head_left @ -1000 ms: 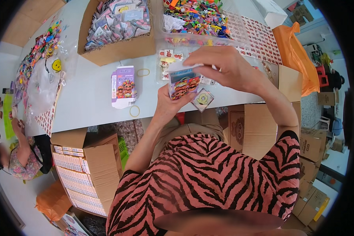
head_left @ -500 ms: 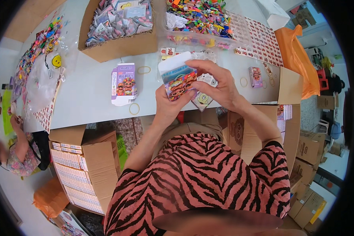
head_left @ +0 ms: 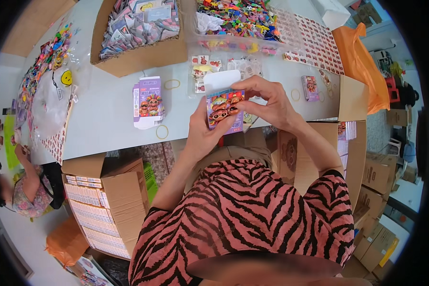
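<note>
My left hand (head_left: 202, 131) grips a small purple carton (head_left: 220, 101) with cartoon figures on its front, thumb across the face. The carton's white top flap (head_left: 223, 81) stands raised. At its upper right edge, the bent fingers and thumb of my right hand (head_left: 275, 106) close on the carton; whether they pinch anything inside is hidden. Behind the carton, a packet with a yellow cartoon (head_left: 249, 121) is mostly covered. To the left, a similar purple carton (head_left: 148, 102) lies on the table beside rubber bands (head_left: 162, 132).
A cardboard box of small packets (head_left: 140, 69) and a clear tub of colourful trinkets (head_left: 238, 38) stand at the back. Another small carton (head_left: 310, 88) lies right, near an orange bag (head_left: 360, 66). Open cartons (head_left: 124, 195) flank me below. Another person (head_left: 31, 186) sits far left.
The carton in my hands has turned from tilted to nearly upright and moved slightly right and down. My right hand has stayed at its upper right edge.
</note>
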The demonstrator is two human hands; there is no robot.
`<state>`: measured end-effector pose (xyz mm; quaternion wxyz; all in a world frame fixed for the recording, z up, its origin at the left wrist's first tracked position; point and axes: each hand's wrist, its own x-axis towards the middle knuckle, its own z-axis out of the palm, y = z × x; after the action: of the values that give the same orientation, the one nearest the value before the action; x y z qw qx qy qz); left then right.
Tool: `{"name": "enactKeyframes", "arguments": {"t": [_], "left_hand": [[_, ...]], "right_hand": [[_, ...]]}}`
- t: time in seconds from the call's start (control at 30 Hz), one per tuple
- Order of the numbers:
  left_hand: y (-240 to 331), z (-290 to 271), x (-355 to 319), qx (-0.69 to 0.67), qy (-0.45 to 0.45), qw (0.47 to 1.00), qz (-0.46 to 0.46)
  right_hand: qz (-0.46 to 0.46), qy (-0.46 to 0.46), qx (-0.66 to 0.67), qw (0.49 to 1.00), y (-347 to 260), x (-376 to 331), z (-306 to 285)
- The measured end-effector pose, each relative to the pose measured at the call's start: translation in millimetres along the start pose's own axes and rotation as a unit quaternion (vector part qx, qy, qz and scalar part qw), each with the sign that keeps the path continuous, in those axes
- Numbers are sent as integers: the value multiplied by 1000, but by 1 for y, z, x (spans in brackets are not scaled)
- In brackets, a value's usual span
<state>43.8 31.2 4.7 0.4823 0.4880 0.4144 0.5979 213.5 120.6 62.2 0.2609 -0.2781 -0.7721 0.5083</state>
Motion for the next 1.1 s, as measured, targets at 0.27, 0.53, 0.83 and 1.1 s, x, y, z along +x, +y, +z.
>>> {"name": "enactKeyframes", "arguments": {"t": [0.27,0.53,0.83,1.1], "left_hand": [[-2,5,-28,23,34,998,-46],[-20,2,-53,45,5,996,-82],[-35,4,-86,99,35,983,-151],[-36,0,-82,105,25,990,-87]], "right_hand": [[73,20,60,995,12,-23,6],[124,-36,94,987,32,-52,15],[120,-64,41,990,54,-85,41],[149,-40,68,986,53,-92,49]]}}
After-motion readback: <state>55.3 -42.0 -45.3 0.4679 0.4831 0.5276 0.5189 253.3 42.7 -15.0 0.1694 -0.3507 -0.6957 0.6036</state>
